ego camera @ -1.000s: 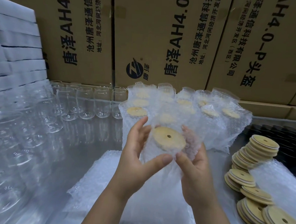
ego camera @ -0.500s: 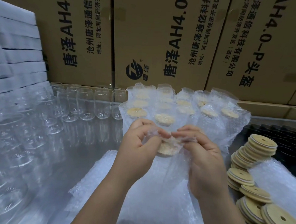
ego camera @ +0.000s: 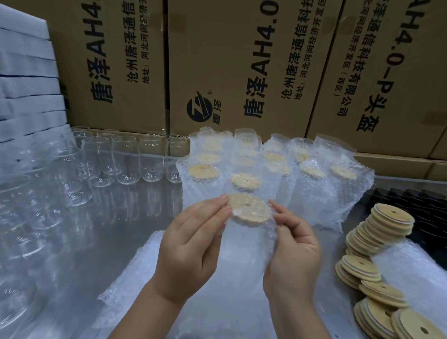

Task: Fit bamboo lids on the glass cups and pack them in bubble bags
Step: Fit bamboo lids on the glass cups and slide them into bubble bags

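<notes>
Fingers (ego camera: 211, 207) of the left hand (ego camera: 187, 250) curled round the left side of a bubble bag (ego camera: 241, 250), thumb at the front, tips pinching the film just beside the top. Fingers (ego camera: 283, 216) of the right hand (ego camera: 295, 256) curled in the same way round the right side. Bag held upright between both hands, above the bench (ego camera: 126, 229). Inside, at the top, a round bamboo lid (ego camera: 248, 209) with a small hole in the middle, seen through the film and tilted toward the camera. Below the lid, everything blurred by the bubbles.

Behind the hands, a group of packed cups (ego camera: 312, 179) standing upright in their bags, close together, lids showing pale through the wrap. To the left of them, rows of empty glass cups (ego camera: 124, 159), upright, without lids, reaching along the left edge toward the camera. On the right, loose lids (ego camera: 385, 227) in leaning stacks, just beside a heap of bubble film (ego camera: 413, 272). More flat bags (ego camera: 133, 294) lying on the bench below the hands. Beyond the loose lids, dark objects (ego camera: 438, 206), too unclear to name. At the back, big cardboard boxes (ego camera: 239, 53) with printed letters. At far left, a pile of white foam sheets (ego camera: 20, 81).
</notes>
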